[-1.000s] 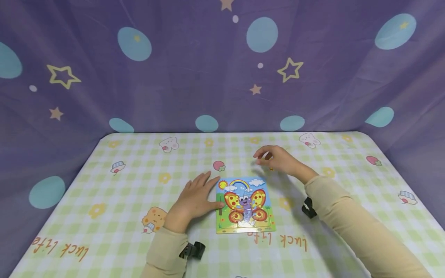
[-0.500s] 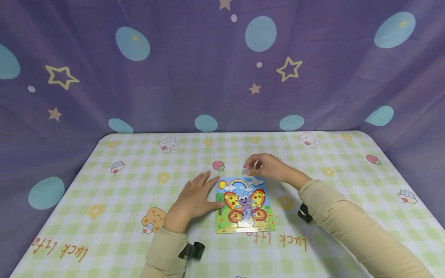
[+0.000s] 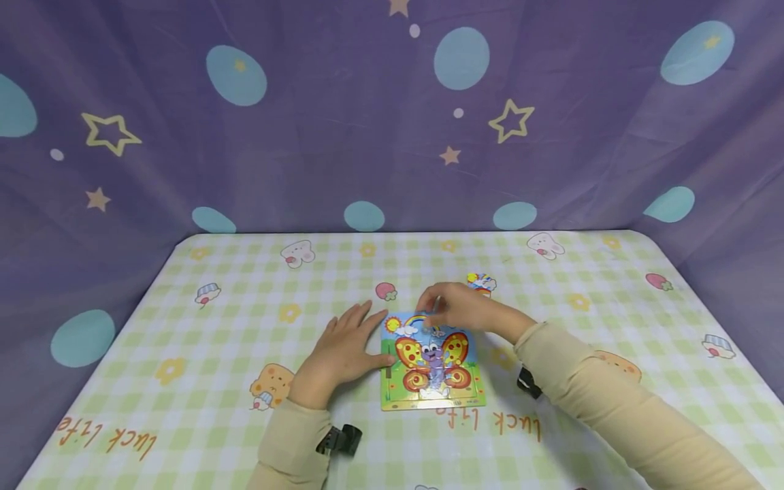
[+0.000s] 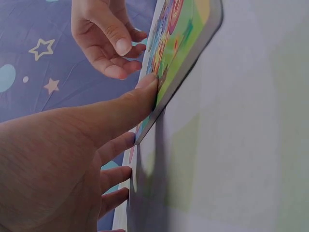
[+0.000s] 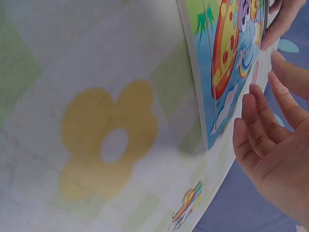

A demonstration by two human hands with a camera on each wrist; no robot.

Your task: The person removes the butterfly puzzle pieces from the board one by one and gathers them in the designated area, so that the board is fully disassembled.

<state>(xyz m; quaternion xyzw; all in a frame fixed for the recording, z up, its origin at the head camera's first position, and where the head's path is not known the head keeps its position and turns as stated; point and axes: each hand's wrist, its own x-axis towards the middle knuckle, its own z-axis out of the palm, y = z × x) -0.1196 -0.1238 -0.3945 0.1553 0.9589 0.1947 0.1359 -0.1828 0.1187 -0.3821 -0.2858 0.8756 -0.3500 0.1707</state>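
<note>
One puzzle [image 3: 433,371] partly under left grip [image 3: 344,350]

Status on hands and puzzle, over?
Left hand touching butterfly puzzle, left edge. Right hand by far edge, holding nothing visible. It blocks puzzle's far-right corner, head view.

The right grip [image 3: 459,305] hides the upper right of the butterfly puzzle [image 3: 432,367] and part of a small rainbow picture [image 3: 480,279], and tiny marks along the puzzle's bottom edge are too small to read. The right sleeve [image 3: 588,378] covers most of a cookie print [image 3: 621,365]; the right wrist view's corner cuts off the left grip [image 3: 343,350].
</note>
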